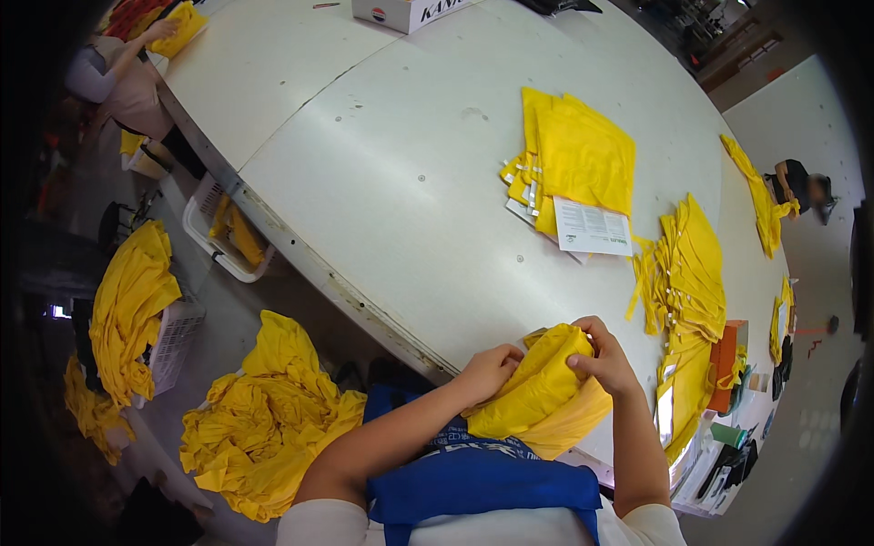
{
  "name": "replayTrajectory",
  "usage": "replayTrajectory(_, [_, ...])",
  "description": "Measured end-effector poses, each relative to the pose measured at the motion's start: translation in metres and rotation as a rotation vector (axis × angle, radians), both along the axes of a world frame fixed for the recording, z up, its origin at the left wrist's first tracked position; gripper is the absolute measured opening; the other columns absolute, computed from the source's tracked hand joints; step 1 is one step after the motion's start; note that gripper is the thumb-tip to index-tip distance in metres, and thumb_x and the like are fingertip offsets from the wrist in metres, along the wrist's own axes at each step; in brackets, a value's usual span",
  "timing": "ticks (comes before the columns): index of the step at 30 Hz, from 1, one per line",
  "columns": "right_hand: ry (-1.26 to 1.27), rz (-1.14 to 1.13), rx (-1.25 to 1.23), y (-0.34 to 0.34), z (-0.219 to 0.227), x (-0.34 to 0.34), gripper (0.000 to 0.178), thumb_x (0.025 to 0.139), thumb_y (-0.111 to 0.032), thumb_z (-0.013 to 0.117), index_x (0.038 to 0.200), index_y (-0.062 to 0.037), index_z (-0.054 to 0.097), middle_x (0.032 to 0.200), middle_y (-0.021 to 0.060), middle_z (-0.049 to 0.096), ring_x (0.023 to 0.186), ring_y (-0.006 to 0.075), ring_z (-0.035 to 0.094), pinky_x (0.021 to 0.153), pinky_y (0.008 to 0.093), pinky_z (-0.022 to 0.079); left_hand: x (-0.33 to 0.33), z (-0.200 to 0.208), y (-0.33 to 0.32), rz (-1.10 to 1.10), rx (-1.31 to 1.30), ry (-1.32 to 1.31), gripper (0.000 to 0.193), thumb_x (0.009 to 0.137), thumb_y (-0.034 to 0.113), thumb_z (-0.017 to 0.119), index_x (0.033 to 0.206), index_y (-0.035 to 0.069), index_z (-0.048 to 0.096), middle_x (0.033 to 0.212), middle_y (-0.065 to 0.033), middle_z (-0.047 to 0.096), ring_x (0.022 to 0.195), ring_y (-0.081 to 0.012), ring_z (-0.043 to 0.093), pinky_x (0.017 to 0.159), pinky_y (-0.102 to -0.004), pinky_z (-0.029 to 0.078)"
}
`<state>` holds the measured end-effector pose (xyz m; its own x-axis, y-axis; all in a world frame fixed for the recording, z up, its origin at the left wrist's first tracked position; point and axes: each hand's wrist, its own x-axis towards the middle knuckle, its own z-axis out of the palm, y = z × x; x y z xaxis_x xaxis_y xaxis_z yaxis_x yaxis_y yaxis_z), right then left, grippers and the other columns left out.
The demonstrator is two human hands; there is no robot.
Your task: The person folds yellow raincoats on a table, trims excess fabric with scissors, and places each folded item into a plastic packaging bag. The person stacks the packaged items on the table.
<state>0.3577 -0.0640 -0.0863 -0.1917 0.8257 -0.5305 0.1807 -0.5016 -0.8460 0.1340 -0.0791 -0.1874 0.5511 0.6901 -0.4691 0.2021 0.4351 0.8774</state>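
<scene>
A folded piece of yellow fabric (537, 391) is held between my two hands at the near edge of the white table, over my blue apron (482, 478). My left hand (492, 371) is closed on its left side, the fingers curled and partly hidden. On the upper right edge my right hand (608, 358) pinches the fabric between thumb and fingers. A looser yellow flap hangs below the fold on the right. Farther off lies a stack of folded yellow fabric pieces (587, 150) with a printed paper sheet (592, 227) at its near side.
To the right lies a fanned row of yellow pieces (694, 273), beside an orange box (728, 364). A heap of yellow fabric (273, 419) is at my left below the table edge, near white baskets (177, 337). A co-worker (127, 86) handles yellow fabric at the far left.
</scene>
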Motion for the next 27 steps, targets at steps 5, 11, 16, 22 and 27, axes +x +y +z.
replayTrajectory(5, [-0.102, 0.023, 0.258, -0.018, -0.003, 0.011, 0.049, 0.068, -0.018, 0.078, 0.109, -0.0054, 0.055, 0.107, 0.0034, 0.051, 0.103, 0.0147, 0.049, 0.091, 0.0282, 0.04, 0.016, 0.015, 0.004, 0.2, 0.385, 0.172, 0.024, 0.084, 0.016, 0.063, 0.102, 0.001, 0.059, 0.098, -0.0161, 0.064, 0.094, -0.0308, 0.061, 0.084, -0.0377, 0.047])
replayTrajectory(11, [-0.084, 0.011, 0.259, -0.024, 0.005, 0.012, 0.059, 0.068, -0.021, 0.079, 0.117, -0.0051, 0.05, 0.114, 0.0066, 0.053, 0.109, 0.0164, 0.049, 0.096, 0.03, 0.037, 0.014, 0.023, 0.006, 0.021, 0.437, 0.084, 0.018, 0.082, 0.016, 0.063, 0.093, 0.001, 0.061, 0.086, -0.0174, 0.064, 0.083, -0.0332, 0.063, 0.075, -0.0371, 0.049])
replayTrajectory(16, [-0.1, 0.056, 0.086, -0.023, 0.019, 0.012, 0.061, 0.07, -0.019, 0.078, 0.12, -0.0042, 0.046, 0.111, 0.0059, 0.057, 0.105, 0.0152, 0.053, 0.094, 0.0296, 0.041, 0.007, 0.015, 0.016, -0.195, -0.08, -0.171, 0.029, 0.088, 0.017, 0.052, 0.109, 0.003, 0.064, 0.086, -0.0111, 0.066, 0.077, -0.0186, 0.062, 0.072, -0.0289, 0.048])
replayTrajectory(22, [0.039, 0.014, 0.162, -0.023, 0.01, 0.006, 0.058, 0.07, -0.016, 0.078, 0.118, -0.0038, 0.047, 0.107, 0.0042, 0.058, 0.102, 0.0133, 0.054, 0.091, 0.0281, 0.043, 0.031, 0.009, 0.045, -0.596, 0.013, 0.061, 0.035, 0.09, 0.025, 0.049, 0.11, 0.002, 0.065, 0.094, -0.0185, 0.067, 0.084, -0.0251, 0.065, 0.072, -0.0336, 0.051])
replayTrajectory(27, [-0.003, -0.011, 0.137, -0.026, 0.008, 0.01, 0.059, 0.071, -0.018, 0.078, 0.12, -0.0038, 0.047, 0.106, 0.0033, 0.057, 0.1, 0.0123, 0.052, 0.091, 0.0277, 0.043, 0.037, 0.018, 0.058, -0.787, 0.46, 0.273, 0.032, 0.086, 0.027, 0.052, 0.101, 0.003, 0.067, 0.093, -0.0179, 0.067, 0.088, -0.0299, 0.065, 0.074, -0.0365, 0.05])
